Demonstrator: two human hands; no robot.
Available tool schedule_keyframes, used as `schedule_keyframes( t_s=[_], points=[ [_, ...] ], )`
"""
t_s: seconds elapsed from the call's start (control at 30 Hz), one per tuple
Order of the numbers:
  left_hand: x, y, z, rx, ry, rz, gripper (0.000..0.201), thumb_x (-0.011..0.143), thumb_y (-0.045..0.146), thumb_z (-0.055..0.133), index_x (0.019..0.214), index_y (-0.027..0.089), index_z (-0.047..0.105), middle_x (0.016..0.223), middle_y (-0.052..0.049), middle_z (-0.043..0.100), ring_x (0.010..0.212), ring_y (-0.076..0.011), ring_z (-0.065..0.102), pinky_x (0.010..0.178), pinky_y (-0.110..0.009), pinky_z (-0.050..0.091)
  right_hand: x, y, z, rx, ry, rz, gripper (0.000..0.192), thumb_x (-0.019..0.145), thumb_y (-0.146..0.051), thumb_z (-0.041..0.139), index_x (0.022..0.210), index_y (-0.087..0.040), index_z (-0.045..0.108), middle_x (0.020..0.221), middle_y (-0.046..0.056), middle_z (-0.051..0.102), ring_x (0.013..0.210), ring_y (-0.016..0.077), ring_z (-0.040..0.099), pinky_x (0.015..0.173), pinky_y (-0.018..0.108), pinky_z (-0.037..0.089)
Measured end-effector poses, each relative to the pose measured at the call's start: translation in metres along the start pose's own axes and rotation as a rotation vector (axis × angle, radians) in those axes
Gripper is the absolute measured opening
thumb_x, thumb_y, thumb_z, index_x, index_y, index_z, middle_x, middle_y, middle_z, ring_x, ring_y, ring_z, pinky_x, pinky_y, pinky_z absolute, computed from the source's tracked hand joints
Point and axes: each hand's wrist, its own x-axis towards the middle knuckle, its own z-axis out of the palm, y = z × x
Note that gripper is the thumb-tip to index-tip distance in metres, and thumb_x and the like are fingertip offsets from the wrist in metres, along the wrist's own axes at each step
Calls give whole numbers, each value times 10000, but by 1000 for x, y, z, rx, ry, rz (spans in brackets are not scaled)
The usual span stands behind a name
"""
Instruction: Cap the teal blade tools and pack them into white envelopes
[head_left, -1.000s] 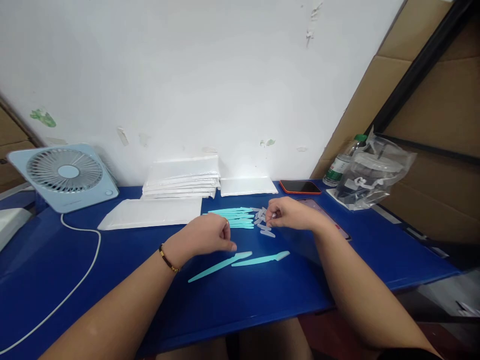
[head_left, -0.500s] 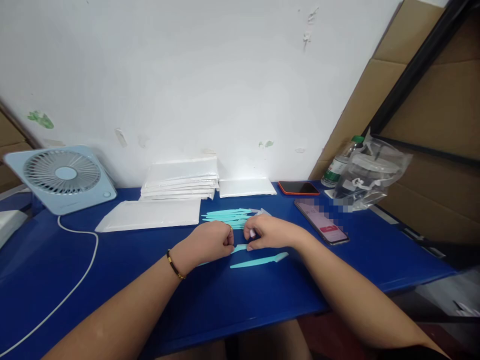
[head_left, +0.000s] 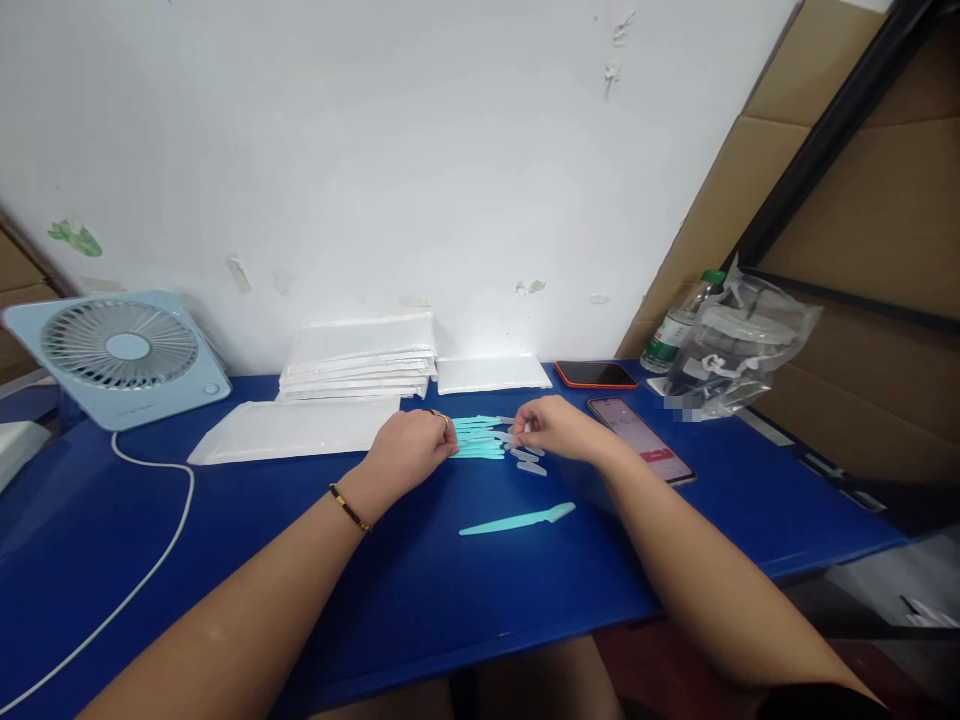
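Several teal eyebrow razors (head_left: 480, 450) lie side by side beyond my hands. My left hand (head_left: 420, 440) is at their left end, fingers closed on an eyebrow razor that points right, its grip end hidden. My right hand (head_left: 547, 427) is over the small clear blade caps (head_left: 531, 467) at the razors' right end. Its fingertips are pinched on what looks like a clear cap, mostly hidden by the fingers. Closer to me, a single teal eyebrow razor (head_left: 517, 520) lies apart with its blade end to the right.
White packets (head_left: 360, 350) are stacked by the wall, with a flat white packet (head_left: 292, 428) before them and another white packet (head_left: 493, 373) beside. Two phones (head_left: 596, 374) lie right. A bottle (head_left: 679, 325) and bagged cup (head_left: 742, 350) stand beyond. A blue fan (head_left: 124, 350) is left.
Both hands have moved away from me, up to the row of razors and caps. The razor that was between my hands near the front has left that spot. Loose clear caps now show.
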Motion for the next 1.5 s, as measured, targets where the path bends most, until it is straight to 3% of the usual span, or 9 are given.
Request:
schedule_keyframes(
  t_s=[0.13, 0.33, 0.47, 0.7, 0.87, 1.03, 1.2, 1.37, 1.5],
  points=[
    [2, 2, 4, -61, 60, -7, 178, 755, 349, 574, 859, 215, 626, 893, -26, 641, 814, -181, 583, 675, -265, 406, -8, 6, -14, 16, -3, 26, 148, 697, -268, 616, 774, -160, 683, 707, 17, 660, 623, 124, 554, 557, 218, 370],
    [-19, 34, 5, -262, -79, 175, 268, 744, 476, 578, 846, 233, 626, 857, -5, 636, 779, -173, 580, 651, -264, 416, -30, -5, -25, -74, -505, -76, 238, 526, -306, 754, 722, -185, 697, 628, -22, 627, 559, 124, 534, 499, 220, 350],
    [-26, 46, 11, -262, -132, 232, 228, 726, 416, 622, 850, 225, 629, 842, -22, 641, 778, -196, 574, 622, -281, 400, -26, -13, -11, -114, -581, -84, 154, 555, -270, 739, 664, -178, 681, 593, -25, 616, 531, 114, 515, 491, 219, 334],
    [-14, 29, 13, -252, -98, 121, 148, 787, 352, 541, 805, 217, 599, 795, -4, 634, 736, -165, 564, 618, -259, 386, -21, -8, -14, -70, -346, -210, 168, 682, -311, 665, 774, -171, 677, 671, -8, 613, 578, 106, 508, 513, 209, 341],
    [-8, 9, 5, -189, -47, -18, 179, 779, 373, 532, 799, 209, 601, 836, -28, 639, 788, -189, 574, 634, -275, 412, -19, 8, -24, -55, -204, -44, 143, 685, -300, 645, 719, -165, 678, 672, 3, 642, 584, 115, 521, 510, 215, 340],
    [-4, 2, 13, -89, 92, 71, 591, 745, 542, 546, 1234, 218, 476, 1334, -94, 446, 1236, -286, 366, 984, -406, 331, -13, 20, -23, 12, -20, 12, 168, 721, -302, 607, 780, -163, 680, 703, 14, 651, 623, 125, 544, 544, 216, 371],
    [-1, 1, 31, -80, -64, 157, 671, 867, 612, 226, 1426, 245, 174, 1513, -73, 105, 1380, -280, 36, 1085, -512, 80, 4, 29, -6, -48, 242, -81, 178, 788, -239, 534, 845, -169, 688, 821, 40, 640, 690, 126, 538, 625, 230, 388],
    [-15, 11, 25, -115, -211, 192, 725, 841, 662, 213, 1436, 262, 109, 1510, -66, 81, 1379, -283, 54, 1084, -504, 90, 21, 34, 12, -101, 258, -125, 168, 772, -243, 583, 865, -185, 710, 852, 52, 645, 730, 139, 551, 669, 236, 401],
    [-21, 21, 16, -162, -214, 202, 704, 838, 658, 252, 1416, 259, 221, 1488, -53, 207, 1360, -278, 176, 1073, -442, 190, 24, 38, 14, -114, 245, -135, 150, 764, -268, 603, 829, -204, 723, 846, 44, 652, 741, 142, 560, 659, 227, 399]
  ],
)
